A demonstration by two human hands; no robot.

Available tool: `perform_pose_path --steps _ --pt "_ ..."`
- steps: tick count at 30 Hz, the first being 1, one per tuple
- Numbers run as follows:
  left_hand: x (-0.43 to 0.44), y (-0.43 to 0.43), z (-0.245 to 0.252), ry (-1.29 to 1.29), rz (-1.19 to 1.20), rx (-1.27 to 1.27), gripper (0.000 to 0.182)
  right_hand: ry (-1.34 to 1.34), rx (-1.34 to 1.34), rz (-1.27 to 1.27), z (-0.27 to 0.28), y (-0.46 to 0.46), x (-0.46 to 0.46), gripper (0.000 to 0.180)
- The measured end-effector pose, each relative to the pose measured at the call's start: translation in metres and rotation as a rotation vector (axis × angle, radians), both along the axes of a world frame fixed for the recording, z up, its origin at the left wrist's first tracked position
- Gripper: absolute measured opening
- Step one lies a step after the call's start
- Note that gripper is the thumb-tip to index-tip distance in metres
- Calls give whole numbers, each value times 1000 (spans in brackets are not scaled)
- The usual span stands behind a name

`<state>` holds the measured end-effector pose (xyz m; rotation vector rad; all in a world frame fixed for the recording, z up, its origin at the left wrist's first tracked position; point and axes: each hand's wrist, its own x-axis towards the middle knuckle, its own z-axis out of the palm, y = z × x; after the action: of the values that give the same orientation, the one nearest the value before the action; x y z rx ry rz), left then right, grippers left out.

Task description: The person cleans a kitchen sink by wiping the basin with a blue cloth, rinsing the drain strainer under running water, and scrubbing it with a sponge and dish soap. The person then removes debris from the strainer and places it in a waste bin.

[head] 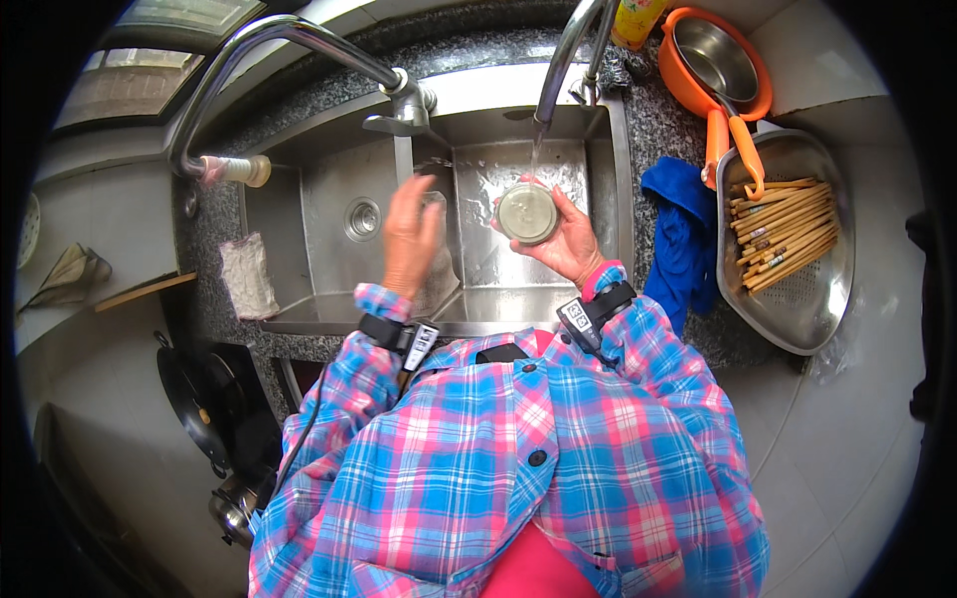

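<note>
My right hand grips a round, clear cup-like container over the right basin of a double steel sink. From the right faucet, a thin stream of water runs down into its mouth. Pale, cloudy liquid shows inside. My left hand is raised above the divider between the basins, fingers extended and nothing visible in it. Beside it, a thin greyish cloth drapes over the divider, partly hidden by the hand.
A second faucet arches left over the left basin. A pale rag lies on the left rim. To the right are a blue cloth, a steel strainer tray holding chopsticks, and an orange-handled pan.
</note>
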<state>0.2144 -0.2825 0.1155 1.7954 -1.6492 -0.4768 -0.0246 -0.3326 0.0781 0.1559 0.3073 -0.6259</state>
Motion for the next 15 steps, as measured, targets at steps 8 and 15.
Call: perform_pose_path --steps 8,15 --pt "64 66 -62 479 275 430 24 -26 82 87 -12 8 18 52" --pt "70 86 -39 296 519 142 28 -206 137 107 -9 9 17 48"
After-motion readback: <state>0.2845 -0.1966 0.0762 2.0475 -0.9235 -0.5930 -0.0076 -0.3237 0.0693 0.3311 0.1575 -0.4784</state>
